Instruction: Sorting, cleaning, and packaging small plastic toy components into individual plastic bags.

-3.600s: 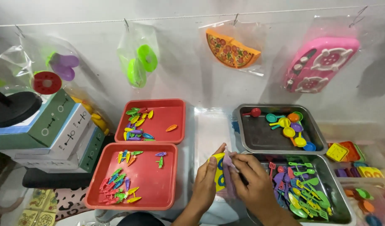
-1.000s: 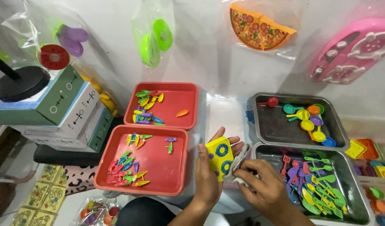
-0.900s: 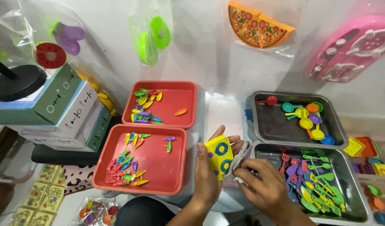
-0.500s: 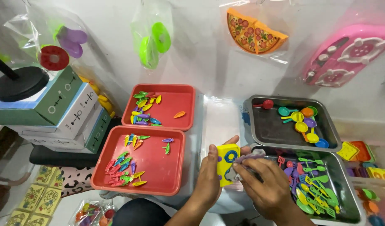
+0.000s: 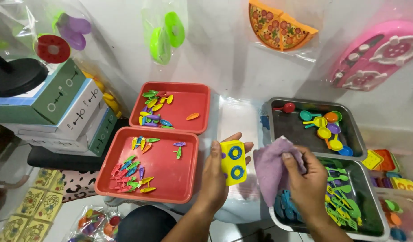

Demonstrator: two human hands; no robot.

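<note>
Your left hand (image 5: 217,177) grips a yellow toy stove block (image 5: 233,162) with two blue rings on its face, thumb across its left edge and fingers behind, holding it upright between the red trays and the metal trays. Your right hand (image 5: 307,183) is closed on a lilac cloth (image 5: 273,168), thumb pressing the fabric near its top edge; the cloth hangs just beside the block, apart from it by a narrow gap, over the rim of the near metal tray (image 5: 377,204). That tray holds green, blue and purple toy utensils (image 5: 341,204). The far metal tray (image 5: 314,130) holds coloured toy spoons (image 5: 326,130). To your left, the near red tray (image 5: 166,172) and far red tray (image 5: 188,105) each carry small coloured carrot-shaped pieces (image 5: 130,177). Bagged toys hang on the wall above, among them pizza slices (image 5: 280,29).
</note>
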